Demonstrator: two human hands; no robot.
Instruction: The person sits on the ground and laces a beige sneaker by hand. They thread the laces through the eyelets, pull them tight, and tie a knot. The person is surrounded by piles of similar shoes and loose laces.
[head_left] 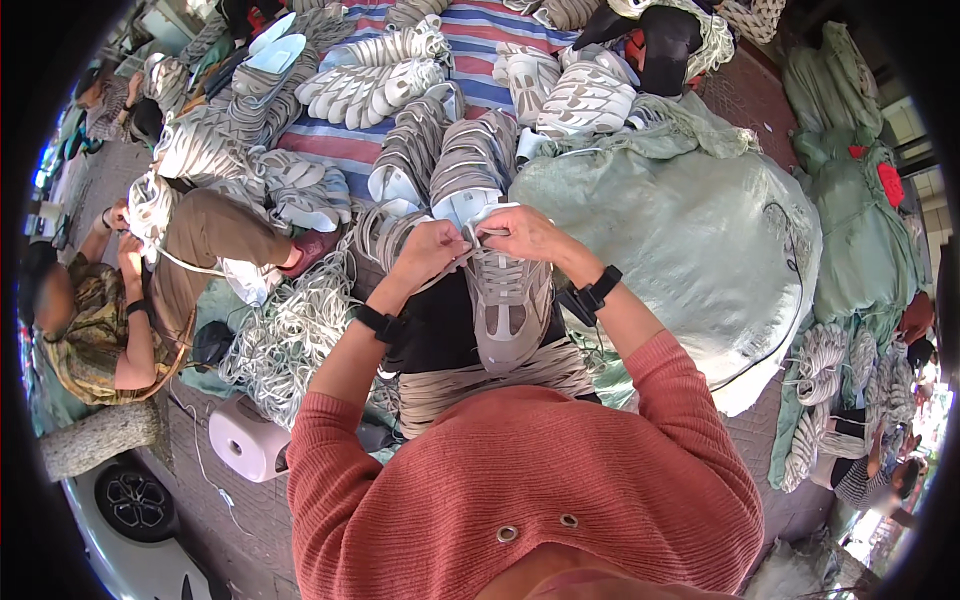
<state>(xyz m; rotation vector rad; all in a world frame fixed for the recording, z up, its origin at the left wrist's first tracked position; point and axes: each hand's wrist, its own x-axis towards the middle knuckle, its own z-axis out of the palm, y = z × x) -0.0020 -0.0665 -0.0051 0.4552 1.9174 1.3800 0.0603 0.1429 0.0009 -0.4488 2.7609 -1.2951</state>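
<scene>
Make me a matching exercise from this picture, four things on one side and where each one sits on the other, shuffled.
Things:
1. grey laced sneaker
2. big pale green woven sack
3. white plastic stool
4. tangled pile of white shoelaces

Places:
A. lower left, on the paving
B. on the person's lap, under the left hand and right hand
C. right of the person
D. left of the person's knees

Pairs: 1-B, 2-C, 3-A, 4-D

Hemmed in — stacked shoes [440, 160] ahead, bulging green sack [680, 230] right, tangled laces [285, 335] left; little open room.
</scene>
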